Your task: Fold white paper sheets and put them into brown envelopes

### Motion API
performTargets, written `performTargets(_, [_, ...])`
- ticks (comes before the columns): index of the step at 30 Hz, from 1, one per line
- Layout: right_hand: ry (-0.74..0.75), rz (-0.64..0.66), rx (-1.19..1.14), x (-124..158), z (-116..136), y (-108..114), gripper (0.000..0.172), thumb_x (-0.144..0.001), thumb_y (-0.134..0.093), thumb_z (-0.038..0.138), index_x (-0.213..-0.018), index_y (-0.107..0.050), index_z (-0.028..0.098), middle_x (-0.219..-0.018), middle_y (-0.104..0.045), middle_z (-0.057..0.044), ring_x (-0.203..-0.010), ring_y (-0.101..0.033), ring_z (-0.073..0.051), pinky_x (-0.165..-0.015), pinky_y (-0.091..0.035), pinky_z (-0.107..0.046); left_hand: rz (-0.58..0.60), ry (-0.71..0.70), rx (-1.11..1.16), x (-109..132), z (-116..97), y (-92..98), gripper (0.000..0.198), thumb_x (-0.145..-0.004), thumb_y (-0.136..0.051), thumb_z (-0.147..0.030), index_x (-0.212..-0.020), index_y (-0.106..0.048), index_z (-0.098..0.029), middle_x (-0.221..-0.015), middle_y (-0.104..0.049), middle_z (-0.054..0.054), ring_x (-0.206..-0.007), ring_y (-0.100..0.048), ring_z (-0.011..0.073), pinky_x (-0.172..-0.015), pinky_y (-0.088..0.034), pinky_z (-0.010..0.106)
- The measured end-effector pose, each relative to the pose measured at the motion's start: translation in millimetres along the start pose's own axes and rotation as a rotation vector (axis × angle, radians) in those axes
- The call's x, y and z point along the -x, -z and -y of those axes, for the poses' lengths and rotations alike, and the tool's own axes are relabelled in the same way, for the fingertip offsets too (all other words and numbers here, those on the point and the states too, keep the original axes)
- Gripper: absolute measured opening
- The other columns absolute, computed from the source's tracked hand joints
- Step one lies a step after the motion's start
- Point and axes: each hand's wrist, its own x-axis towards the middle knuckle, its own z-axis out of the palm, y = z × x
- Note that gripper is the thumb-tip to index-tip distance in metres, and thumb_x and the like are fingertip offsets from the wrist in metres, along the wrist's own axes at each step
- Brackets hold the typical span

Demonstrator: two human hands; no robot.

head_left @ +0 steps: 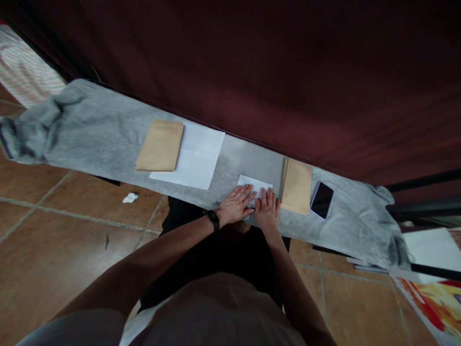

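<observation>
Directly in front of me a small folded white paper point(256, 183) lies flat on the grey cloth. My left hand point(236, 204) rests on its left part, fingers stretched out. On its right part lies my right hand point(267, 209), palm down with the fingers extended. The two hands sit side by side and cover the paper's near portion. To the left, a stack of brown envelopes point(161, 145) partly overlaps large white sheets point(201, 156). Another pile of brown envelopes point(297, 186) is just right of my right hand.
A phone point(322, 200) with a dark screen lies right of the right-hand envelopes. The grey cloth point(108, 129) covers a long narrow table. Behind it hangs a dark red curtain point(252, 62). A white scrap point(130, 197) lies on the tiled floor.
</observation>
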Motion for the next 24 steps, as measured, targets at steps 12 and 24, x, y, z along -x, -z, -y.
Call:
performTargets(12, [0.164, 0.127, 0.027, -13.2, 9.5, -1.7, 0.053, -0.106, -0.032, 0.028, -0.156, -0.038, 0.010, -0.165, -0.032, -0.018, -0.155, -0.024, -0.028, -0.123, -0.022, -0.055, 0.010, 0.022, 0.010, -1.6, -2.2, 2.0, 0.061, -0.099, -0.041, -0.033, -0.155, -0.037, -0.008, -0.165, -0.031, 0.018, -0.156, -0.022, 0.0264, -0.128, -0.017, 0.048])
performTargets(24, [0.073, 0.128, 0.077, -13.7, 15.4, -0.1, 0.057, -0.102, -0.034, 0.018, -0.159, -0.035, 0.013, -0.167, -0.028, -0.016, -0.154, -0.026, -0.027, -0.124, -0.020, -0.051, -0.073, 0.163, 0.067, -30.6, -7.8, -3.4, 0.058, -0.102, -0.030, -0.031, -0.153, -0.040, -0.005, -0.162, -0.039, 0.017, -0.155, -0.027, 0.0255, -0.128, -0.019, 0.046])
